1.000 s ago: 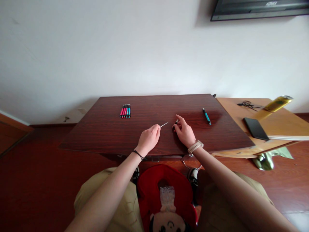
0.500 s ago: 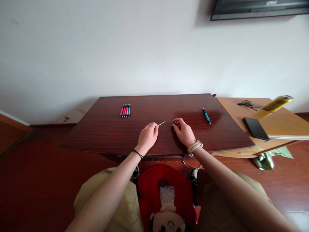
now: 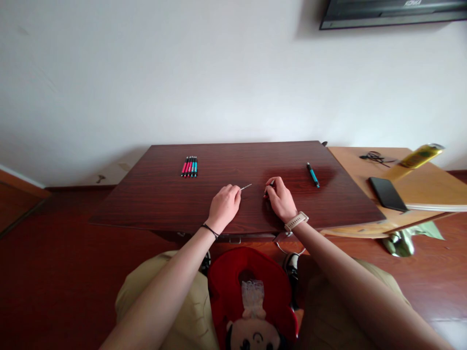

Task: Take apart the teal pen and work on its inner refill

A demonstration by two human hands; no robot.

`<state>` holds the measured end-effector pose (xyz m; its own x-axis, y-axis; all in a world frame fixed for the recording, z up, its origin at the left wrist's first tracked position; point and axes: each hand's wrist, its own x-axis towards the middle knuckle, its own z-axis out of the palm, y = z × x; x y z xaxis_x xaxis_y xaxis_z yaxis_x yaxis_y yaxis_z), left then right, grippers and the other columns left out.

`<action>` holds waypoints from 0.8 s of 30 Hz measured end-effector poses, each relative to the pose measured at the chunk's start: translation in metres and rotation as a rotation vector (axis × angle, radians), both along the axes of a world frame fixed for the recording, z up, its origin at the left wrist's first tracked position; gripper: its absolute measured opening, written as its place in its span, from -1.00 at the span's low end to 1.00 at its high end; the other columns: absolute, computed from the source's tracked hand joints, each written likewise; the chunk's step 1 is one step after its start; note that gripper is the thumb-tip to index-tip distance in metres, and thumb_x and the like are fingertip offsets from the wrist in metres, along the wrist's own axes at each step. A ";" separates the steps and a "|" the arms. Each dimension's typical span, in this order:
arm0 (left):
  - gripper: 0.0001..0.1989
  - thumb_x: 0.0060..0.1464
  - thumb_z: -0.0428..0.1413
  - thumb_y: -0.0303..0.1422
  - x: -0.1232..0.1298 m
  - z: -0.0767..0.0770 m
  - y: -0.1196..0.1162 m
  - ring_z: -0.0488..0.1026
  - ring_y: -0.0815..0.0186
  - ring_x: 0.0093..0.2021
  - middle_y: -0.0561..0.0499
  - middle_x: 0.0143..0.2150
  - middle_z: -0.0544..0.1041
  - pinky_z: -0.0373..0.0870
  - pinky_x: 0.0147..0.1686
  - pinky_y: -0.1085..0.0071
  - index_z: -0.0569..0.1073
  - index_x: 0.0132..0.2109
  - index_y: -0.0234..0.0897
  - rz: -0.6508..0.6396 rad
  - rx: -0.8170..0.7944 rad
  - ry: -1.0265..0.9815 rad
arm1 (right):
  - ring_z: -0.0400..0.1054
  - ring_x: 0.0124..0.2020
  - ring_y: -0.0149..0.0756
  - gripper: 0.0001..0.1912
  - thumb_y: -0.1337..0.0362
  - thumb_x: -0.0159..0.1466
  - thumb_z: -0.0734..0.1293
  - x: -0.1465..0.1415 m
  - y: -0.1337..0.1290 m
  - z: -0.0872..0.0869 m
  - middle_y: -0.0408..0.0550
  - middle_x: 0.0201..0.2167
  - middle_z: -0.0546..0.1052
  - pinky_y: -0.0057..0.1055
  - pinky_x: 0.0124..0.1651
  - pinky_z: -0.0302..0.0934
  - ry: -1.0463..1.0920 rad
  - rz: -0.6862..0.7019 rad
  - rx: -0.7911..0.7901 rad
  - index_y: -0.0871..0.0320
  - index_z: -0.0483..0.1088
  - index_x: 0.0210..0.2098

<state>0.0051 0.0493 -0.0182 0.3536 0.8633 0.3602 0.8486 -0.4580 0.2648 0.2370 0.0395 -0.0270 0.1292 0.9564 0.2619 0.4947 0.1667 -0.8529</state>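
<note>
My left hand [image 3: 225, 203] is closed over the table, pinching a thin pen refill [image 3: 246, 186] whose pale tip sticks out to the right. A hand's width across from it, my right hand [image 3: 280, 198] has its fingers curled round a small black pen part [image 3: 271, 184], mostly hidden by the fingers. Beyond the right hand a blue and black pen [image 3: 313, 175] lies alone at a slant. Several pens [image 3: 189, 166], pink and blue with black ends, lie side by side in a row at the left. All rest on the dark brown table [image 3: 233, 160].
A lighter wooden table [image 3: 430, 182] adjoins on the right, bearing a black phone [image 3: 386, 193], a black cable [image 3: 375, 156] and a yellow can-like container [image 3: 421, 156]. A red cushion with a doll face [image 3: 251, 262] sits between my knees. A screen [image 3: 394, 14] hangs on the wall.
My right hand has moved slightly to the right, away from the refill tip, and the small black part has turned more upright in its fingers. My left hand has barely moved.
</note>
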 end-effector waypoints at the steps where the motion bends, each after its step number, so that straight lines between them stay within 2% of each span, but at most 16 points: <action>1: -0.73 0.59 -0.05 -0.35 0.000 0.000 0.000 0.56 0.15 -0.03 -0.09 -0.09 0.60 0.49 0.00 0.24 0.53 -0.08 -0.19 -0.005 0.001 0.011 | 0.51 -0.31 -0.13 -0.84 0.12 0.44 0.21 0.000 -0.001 0.001 -0.14 -0.37 0.59 -0.25 -0.11 0.25 0.000 0.005 -0.003 -0.01 0.34 -0.06; 5: -0.79 0.55 -0.02 -0.43 -0.001 -0.001 -0.001 0.57 0.14 0.02 -0.09 -0.04 0.61 0.48 0.00 0.25 0.53 0.02 -0.20 -0.018 0.006 0.041 | 0.51 -0.30 -0.11 -0.84 0.12 0.43 0.22 -0.002 -0.001 0.001 -0.14 -0.38 0.59 -0.25 -0.10 0.23 -0.001 0.006 -0.011 -0.01 0.33 -0.05; 10: -0.78 0.54 -0.01 -0.44 -0.001 -0.001 -0.003 0.59 0.15 -0.03 -0.08 -0.04 0.61 0.49 -0.03 0.26 0.52 0.10 -0.19 -0.047 0.001 0.082 | 0.50 -0.34 -0.13 -0.82 0.16 0.42 0.18 0.000 -0.001 -0.002 -0.15 -0.42 0.58 -0.27 -0.13 0.25 0.018 -0.004 -0.009 0.00 0.33 -0.04; 14: -0.76 0.54 -0.03 -0.44 0.001 0.000 -0.004 0.58 0.13 -0.01 -0.09 -0.04 0.61 0.49 0.01 0.23 0.53 0.10 -0.21 -0.069 -0.003 0.107 | 0.48 -0.25 -0.16 -0.82 0.18 0.38 0.21 0.001 -0.001 -0.001 -0.06 -0.24 0.62 -0.26 -0.06 0.26 -0.001 0.046 0.025 0.02 0.39 -0.09; 16: -0.76 0.54 -0.03 -0.43 0.001 0.001 -0.004 0.58 0.13 -0.01 -0.09 -0.04 0.62 0.50 0.01 0.23 0.53 0.11 -0.21 -0.070 -0.004 0.112 | 0.48 -0.22 -0.15 -0.82 0.18 0.40 0.22 0.000 -0.002 0.001 -0.06 -0.23 0.62 -0.25 -0.03 0.27 -0.010 0.080 0.034 0.02 0.41 -0.09; 20: -0.78 0.55 -0.02 -0.41 0.001 0.001 -0.005 0.59 0.14 -0.01 -0.09 -0.04 0.62 0.50 0.01 0.24 0.52 0.10 -0.20 -0.068 -0.004 0.117 | 0.50 -0.27 -0.19 -0.79 0.18 0.45 0.23 -0.001 -0.006 0.004 -0.12 -0.30 0.62 -0.28 -0.07 0.30 -0.004 0.145 0.039 0.03 0.43 0.00; 24: -0.78 0.55 -0.02 -0.40 0.001 0.000 -0.005 0.59 0.13 -0.01 -0.09 -0.04 0.62 0.50 0.02 0.23 0.52 0.10 -0.20 -0.065 -0.004 0.121 | 0.53 -0.34 -0.27 -0.65 0.26 0.46 0.24 -0.002 -0.010 0.007 -0.15 -0.19 0.71 -0.33 -0.11 0.38 0.018 0.275 0.045 0.03 0.45 0.20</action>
<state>0.0057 0.0444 -0.0185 0.4496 0.8383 0.3084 0.8429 -0.5124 0.1639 0.2347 0.0291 -0.0199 -0.1283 0.9438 0.3046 0.4102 0.3302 -0.8501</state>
